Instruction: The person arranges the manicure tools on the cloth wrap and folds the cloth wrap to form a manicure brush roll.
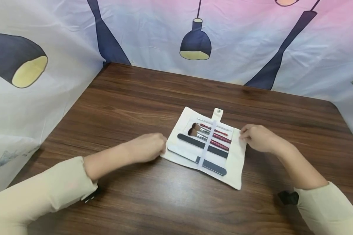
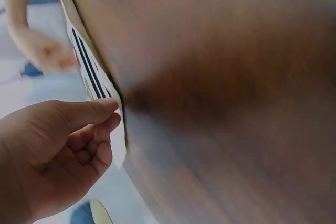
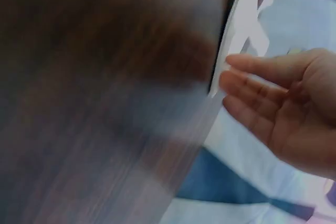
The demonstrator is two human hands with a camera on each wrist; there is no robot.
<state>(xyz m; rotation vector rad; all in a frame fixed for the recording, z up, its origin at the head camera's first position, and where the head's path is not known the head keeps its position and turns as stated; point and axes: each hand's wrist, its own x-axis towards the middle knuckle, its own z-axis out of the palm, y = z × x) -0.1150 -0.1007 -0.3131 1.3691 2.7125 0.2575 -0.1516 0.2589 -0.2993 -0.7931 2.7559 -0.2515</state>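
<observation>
An unfolded cream case (image 1: 238,169) lies on the table, overlapping flaps at its near side. An elastic strap (image 1: 206,148) runs across makeup brushes (image 1: 220,137), a thin silver tool (image 1: 223,128) and two dark nail files (image 1: 188,140). My left hand (image 1: 150,147) pinches the case's left edge; in the left wrist view, the thumb (image 2: 100,110) lies over the curled fingers there. At the opposite edge, my right hand (image 1: 259,138) touches the case with its fingertips. Its thumb and loosely bent fingers (image 3: 249,90) are slightly parted in the right wrist view.
A snap tab (image 1: 218,114) sticks out from the case's far side. The brown wooden table (image 1: 129,195) has its far edge against a hanging cloth (image 1: 153,36) printed with lamps. Dark bands (image 1: 289,197) sit at both sleeve cuffs.
</observation>
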